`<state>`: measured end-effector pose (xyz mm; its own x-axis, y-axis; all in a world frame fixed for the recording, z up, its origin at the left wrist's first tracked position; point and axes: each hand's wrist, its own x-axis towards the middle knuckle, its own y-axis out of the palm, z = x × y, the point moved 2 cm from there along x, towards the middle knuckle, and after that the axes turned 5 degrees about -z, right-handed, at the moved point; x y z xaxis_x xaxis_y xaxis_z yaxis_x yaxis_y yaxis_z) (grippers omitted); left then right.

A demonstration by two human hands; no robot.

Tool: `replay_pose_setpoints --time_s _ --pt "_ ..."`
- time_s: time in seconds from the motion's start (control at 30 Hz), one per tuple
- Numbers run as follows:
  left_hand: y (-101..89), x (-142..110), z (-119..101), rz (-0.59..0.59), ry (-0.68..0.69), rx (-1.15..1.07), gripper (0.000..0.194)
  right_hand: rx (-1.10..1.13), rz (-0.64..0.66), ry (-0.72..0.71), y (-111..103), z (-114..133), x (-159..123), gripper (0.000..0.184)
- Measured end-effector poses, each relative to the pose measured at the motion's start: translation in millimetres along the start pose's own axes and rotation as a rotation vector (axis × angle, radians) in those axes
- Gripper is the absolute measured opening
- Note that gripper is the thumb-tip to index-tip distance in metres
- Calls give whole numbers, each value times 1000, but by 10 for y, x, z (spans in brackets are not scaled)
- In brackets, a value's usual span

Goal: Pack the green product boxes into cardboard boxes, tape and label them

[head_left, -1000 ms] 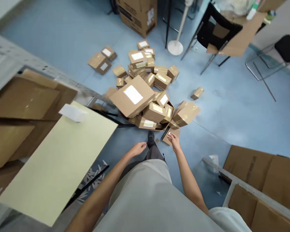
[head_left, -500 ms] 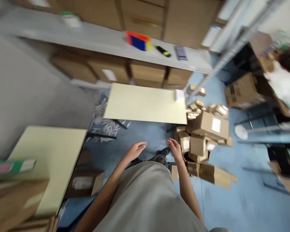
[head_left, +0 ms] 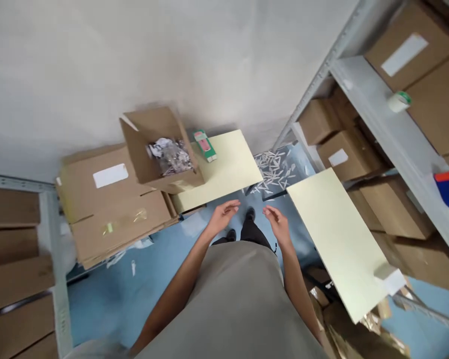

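Observation:
My left hand (head_left: 223,215) hovers over the blue floor with its fingers loosely bent and nothing in it. It is nearest to the front edge of a pale yellow table (head_left: 230,167). On that table stands an open cardboard box (head_left: 134,154) holding crumpled clear plastic (head_left: 172,157), beside a green and pink carton (head_left: 205,145). My right hand (head_left: 277,222) is likewise raised and unoccupied, its fingers slightly curled. A second pale yellow table (head_left: 333,234) lies to its right. Neither hand touches anything.
Flattened cardboard (head_left: 115,214) is stacked on the left. Shelving with boxes (head_left: 359,154) runs along the right, bearing a tape roll (head_left: 399,101). Another rack (head_left: 56,249) stands at left. White strips (head_left: 271,172) litter the floor between the tables. A white box (head_left: 391,279) sits on the right table.
My view has swung left, so the shelf and second table now lie to the right and the box-laden table is ahead. Both hands stay raised and hold nothing.

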<state>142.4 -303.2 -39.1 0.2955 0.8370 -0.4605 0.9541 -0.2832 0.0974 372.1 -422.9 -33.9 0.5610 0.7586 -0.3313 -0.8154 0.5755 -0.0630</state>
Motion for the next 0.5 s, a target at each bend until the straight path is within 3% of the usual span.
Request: replay_pose_setpoints --time_s 0.27,0.4,0.5 --pt "-440 627 -243 -275 -64 -155 34 -189 413 1 1480 268 1569 30" --pt "-538 1039 -420 -367 -223 -329 41 -439 636 -59 2258 378 2312 21" --pt "-534 1446 -492 -476 -382 -594 37 -616 701 -196 2864 504 2855 28"
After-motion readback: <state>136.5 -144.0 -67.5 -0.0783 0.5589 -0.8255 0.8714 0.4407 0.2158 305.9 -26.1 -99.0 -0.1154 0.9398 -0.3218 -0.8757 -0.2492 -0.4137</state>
